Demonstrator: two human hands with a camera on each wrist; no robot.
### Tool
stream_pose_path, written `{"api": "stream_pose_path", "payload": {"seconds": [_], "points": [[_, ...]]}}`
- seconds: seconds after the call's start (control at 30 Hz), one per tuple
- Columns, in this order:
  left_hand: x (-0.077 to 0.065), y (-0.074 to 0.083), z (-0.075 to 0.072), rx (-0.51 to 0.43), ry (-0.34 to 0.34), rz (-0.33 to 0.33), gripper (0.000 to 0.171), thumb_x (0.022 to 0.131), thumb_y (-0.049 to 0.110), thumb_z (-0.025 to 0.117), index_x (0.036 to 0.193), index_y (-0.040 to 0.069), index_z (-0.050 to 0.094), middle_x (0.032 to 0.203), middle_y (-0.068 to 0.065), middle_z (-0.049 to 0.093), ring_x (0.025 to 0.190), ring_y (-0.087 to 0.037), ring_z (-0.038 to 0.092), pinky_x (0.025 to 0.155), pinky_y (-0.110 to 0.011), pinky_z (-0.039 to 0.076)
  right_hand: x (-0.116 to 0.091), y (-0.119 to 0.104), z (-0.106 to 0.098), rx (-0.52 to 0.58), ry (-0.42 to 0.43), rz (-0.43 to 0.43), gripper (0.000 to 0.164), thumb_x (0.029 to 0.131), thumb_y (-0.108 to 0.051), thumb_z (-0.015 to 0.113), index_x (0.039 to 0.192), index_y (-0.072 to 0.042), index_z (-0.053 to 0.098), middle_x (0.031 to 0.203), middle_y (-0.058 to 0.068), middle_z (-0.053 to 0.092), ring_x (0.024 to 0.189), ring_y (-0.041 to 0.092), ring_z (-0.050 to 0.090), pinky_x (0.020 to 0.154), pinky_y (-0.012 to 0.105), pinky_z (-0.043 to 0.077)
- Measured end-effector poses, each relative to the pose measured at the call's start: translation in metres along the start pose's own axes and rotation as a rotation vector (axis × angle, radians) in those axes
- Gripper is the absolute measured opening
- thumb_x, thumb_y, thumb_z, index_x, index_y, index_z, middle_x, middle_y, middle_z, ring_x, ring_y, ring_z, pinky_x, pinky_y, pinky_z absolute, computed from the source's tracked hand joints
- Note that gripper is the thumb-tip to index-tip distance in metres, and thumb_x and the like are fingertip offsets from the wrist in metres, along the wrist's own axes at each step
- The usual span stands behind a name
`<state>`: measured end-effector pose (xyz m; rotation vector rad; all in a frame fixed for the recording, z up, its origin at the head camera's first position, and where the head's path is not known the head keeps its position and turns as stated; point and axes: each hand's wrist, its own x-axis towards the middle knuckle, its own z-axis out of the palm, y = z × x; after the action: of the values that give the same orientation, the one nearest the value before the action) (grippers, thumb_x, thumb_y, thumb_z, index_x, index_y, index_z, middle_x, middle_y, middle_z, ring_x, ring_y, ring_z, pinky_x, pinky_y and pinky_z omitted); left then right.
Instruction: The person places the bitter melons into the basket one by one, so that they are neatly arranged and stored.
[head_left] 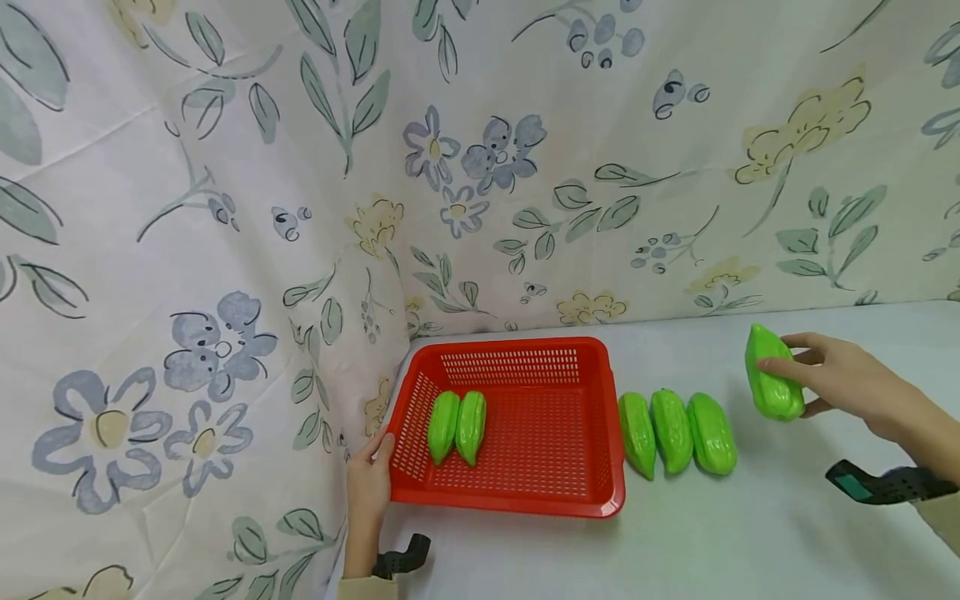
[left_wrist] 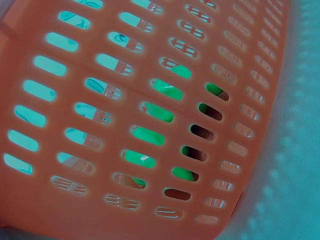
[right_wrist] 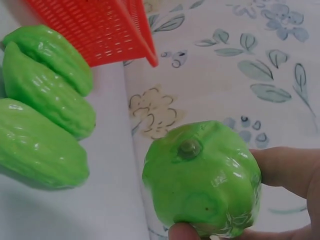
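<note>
My right hand [head_left: 847,375] grips a green bitter melon [head_left: 772,375], glossy and ridged, above the white table at the right. In the right wrist view, the stem end of this bitter melon [right_wrist: 200,175] faces the camera, with fingers at its right side and underneath. My left hand [head_left: 369,483] holds the left side of a red plastic basket [head_left: 532,507], near its front corner. Two bitter melons [head_left: 456,425] lie side by side inside, toward the left. In the left wrist view, the slotted basket wall [left_wrist: 135,85] fills most of the picture; green shows through its slots.
A row of three more bitter melons [head_left: 675,433] lies on the table just right of the basket. The white table [head_left: 675,533] meets a floral cloth [head_left: 570,208] behind and to the left. Each wrist carries a dark strap [head_left: 892,485].
</note>
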<state>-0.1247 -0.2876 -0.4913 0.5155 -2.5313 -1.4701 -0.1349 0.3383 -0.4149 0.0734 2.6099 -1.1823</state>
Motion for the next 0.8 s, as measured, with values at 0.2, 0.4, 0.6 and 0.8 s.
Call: {"api": "stream_pose_path", "payload": {"seconds": [0.2, 0.4, 0.6, 0.8], "points": [[0.0, 0.0, 0.0, 0.007, -0.004, 0.0, 0.055, 0.107, 0.049, 0.053, 0.152, 0.017, 0.056, 0.127, -0.024, 0.069, 0.079, -0.027, 0.072, 0.066, -0.032, 0.062, -0.002, -0.009, -0.006, -0.012, 0.019, -0.024, 0.093, 0.108, -0.049, 0.05, 0.152, 0.024, 0.014, 0.138, 0.051, 0.04, 0.085, 0.027, 0.071, 0.068, 0.038, 0.062], [-0.001, 0.002, 0.001, 0.008, 0.007, -0.001, 0.055, 0.107, 0.048, 0.053, 0.151, 0.015, 0.056, 0.123, -0.025, 0.07, 0.078, -0.027, 0.072, 0.066, -0.033, 0.062, -0.004, -0.016, -0.008, -0.008, 0.029, -0.026, 0.093, 0.108, -0.049, 0.051, 0.153, 0.023, 0.014, 0.137, 0.05, 0.042, 0.086, 0.026, 0.071, 0.067, 0.037, 0.062], [-0.001, 0.003, 0.0, 0.015, 0.007, 0.003, 0.055, 0.107, 0.047, 0.052, 0.152, 0.015, 0.056, 0.124, -0.025, 0.07, 0.077, -0.026, 0.072, 0.064, -0.032, 0.062, -0.005, -0.023, -0.005, 0.006, 0.025, -0.027, 0.094, 0.107, -0.048, 0.052, 0.153, 0.023, 0.013, 0.136, 0.049, 0.044, 0.085, 0.025, 0.07, 0.068, 0.037, 0.062], [-0.002, 0.004, -0.001, 0.012, 0.004, 0.006, 0.055, 0.107, 0.046, 0.052, 0.152, 0.014, 0.055, 0.128, -0.026, 0.068, 0.077, -0.025, 0.072, 0.064, -0.031, 0.062, -0.004, -0.03, 0.0, 0.021, 0.004, -0.05, 0.089, 0.108, -0.046, 0.052, 0.154, 0.022, 0.015, 0.136, 0.047, 0.046, 0.084, 0.025, 0.071, 0.069, 0.034, 0.061]]}}
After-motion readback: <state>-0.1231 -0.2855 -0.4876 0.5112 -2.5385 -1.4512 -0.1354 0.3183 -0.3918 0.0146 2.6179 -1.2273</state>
